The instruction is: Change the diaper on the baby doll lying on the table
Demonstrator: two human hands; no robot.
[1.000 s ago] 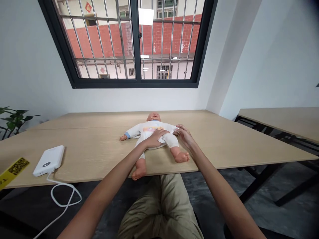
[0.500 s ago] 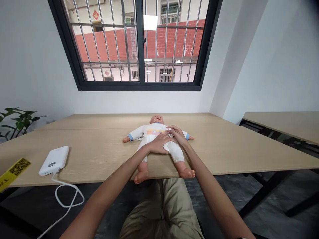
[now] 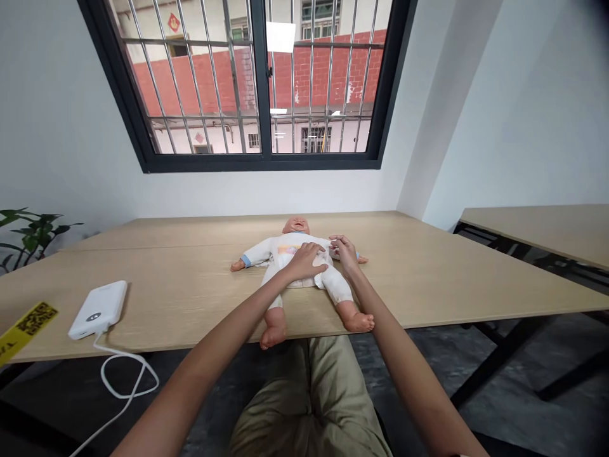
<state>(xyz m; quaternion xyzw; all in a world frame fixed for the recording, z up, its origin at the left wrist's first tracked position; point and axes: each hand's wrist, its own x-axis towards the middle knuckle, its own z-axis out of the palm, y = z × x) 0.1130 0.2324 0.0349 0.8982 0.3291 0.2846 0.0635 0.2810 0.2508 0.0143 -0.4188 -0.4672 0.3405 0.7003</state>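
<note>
A baby doll point(image 3: 285, 249) in a white romper lies on its back on the wooden table point(image 3: 190, 285), head toward the window and bare feet at the near edge. My left hand point(image 3: 307, 263) rests flat on the doll's belly with the fingers spread. My right hand point(image 3: 343, 251) lies at the doll's chest and far arm, its fingertips pinched on the white romper cloth there.
A white power bank point(image 3: 98, 309) lies at the table's left with its cable point(image 3: 118, 381) looping over the near edge. A yellow tag point(image 3: 26, 322) sits at the far left. A second table point(image 3: 547, 231) stands to the right, a plant point(image 3: 28, 231) at the left.
My right hand has gone from the doll's far sleeve to its chest. My left hand has stayed on the belly. The view has shifted slightly.
</note>
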